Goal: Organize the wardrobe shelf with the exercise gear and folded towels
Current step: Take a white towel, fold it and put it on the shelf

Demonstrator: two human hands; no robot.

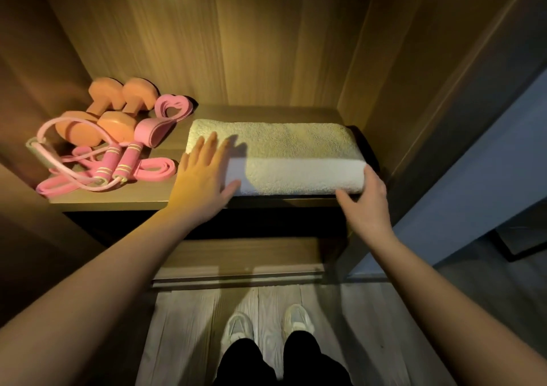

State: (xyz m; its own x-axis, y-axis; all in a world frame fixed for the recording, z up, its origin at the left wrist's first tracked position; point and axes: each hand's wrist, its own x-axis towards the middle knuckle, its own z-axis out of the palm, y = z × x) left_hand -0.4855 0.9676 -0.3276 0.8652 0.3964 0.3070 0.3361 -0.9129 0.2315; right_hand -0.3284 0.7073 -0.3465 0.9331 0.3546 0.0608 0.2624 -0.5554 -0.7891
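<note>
A folded white towel (284,154) lies on the right half of the wooden wardrobe shelf (148,199). My left hand (204,178) rests flat, fingers spread, on the towel's left end. My right hand (365,202) cups the towel's front right corner, thumb under the front edge. On the shelf's left side sit two orange dumbbells (109,110), a pink jump rope with striped handles (115,163), and pink resistance bands (171,110), one curled into a heart shape.
Wooden walls close in the shelf at the back (236,45) and on both sides. A lower shelf (236,255) sits beneath. My white shoes (266,326) stand on the grey plank floor. A blue-grey panel (473,193) rises to the right.
</note>
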